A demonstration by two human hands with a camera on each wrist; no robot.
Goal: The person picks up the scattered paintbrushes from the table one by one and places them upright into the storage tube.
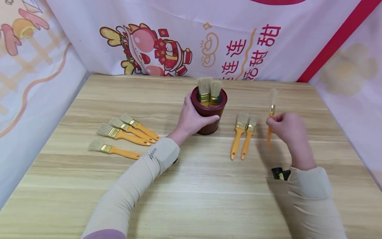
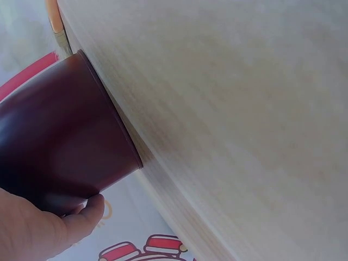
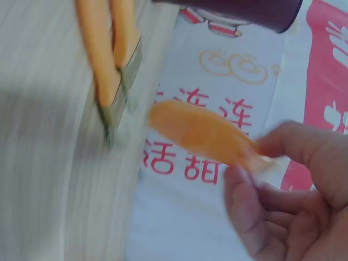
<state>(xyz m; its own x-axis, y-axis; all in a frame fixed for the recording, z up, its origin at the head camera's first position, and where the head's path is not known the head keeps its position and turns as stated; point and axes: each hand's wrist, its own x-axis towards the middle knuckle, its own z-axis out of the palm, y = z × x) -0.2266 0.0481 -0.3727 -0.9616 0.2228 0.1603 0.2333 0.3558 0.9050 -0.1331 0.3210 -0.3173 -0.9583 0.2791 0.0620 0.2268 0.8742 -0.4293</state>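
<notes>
My left hand (image 1: 192, 114) grips the side of a dark red cylindrical cup (image 1: 209, 127), thumb across its near side. Two paintbrushes (image 1: 210, 93) stand in the cup with their bristles up. In the left wrist view, the cup (image 2: 60, 136) has its base by the tabletop. My right hand (image 1: 290, 131) pinches another paintbrush (image 1: 272, 109) above the table, bristles upward and blurred. In the right wrist view, its orange handle (image 3: 196, 130) sticks out from between the thumb and fingers. Two paintbrushes (image 1: 243, 136) lie side by side between the cup and my right hand.
Several paintbrushes (image 1: 122, 132) lie on the wooden table (image 1: 203, 205) to the left, near my left forearm. A printed cloth (image 1: 185, 20) hangs along the table's back edge, with more cloth at both sides. Black wrist gear (image 1: 280, 173) sits by the right cuff.
</notes>
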